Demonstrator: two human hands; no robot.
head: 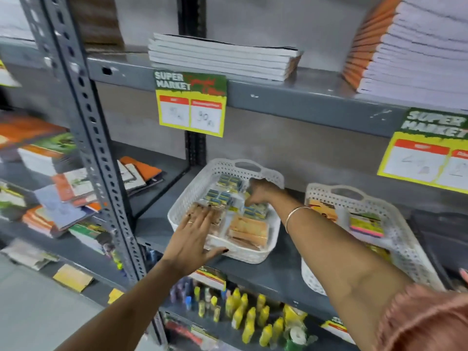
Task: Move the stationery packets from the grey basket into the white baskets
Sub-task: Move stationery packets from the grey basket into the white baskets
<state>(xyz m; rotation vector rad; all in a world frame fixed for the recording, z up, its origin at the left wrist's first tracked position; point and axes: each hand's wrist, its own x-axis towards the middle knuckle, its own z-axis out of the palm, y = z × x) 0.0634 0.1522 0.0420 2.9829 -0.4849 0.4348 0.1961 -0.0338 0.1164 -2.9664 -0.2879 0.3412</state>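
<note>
Two white perforated baskets stand on the grey middle shelf. The left white basket (200,183) holds clear packets of small blue and yellow boxes (219,196) and tan packets (249,231). My left hand (195,236) lies flat with fingers spread on a brown packet at the basket's front left, thumb by the front rim. My right hand (262,192) reaches into the back right of the same basket, its fingers curled down onto a clear packet. The right white basket (405,224) holds a pink and green packet (366,225). A dark grey basket (440,231) shows partly at the far right.
The shelf above carries a stack of white notebooks (222,57), an orange-spined stack (405,46) and price tags (192,105) hanging from its edge. Yellow bottles (250,317) fill the shelf below. A steel upright (96,153) separates the left bay of notebooks (58,198).
</note>
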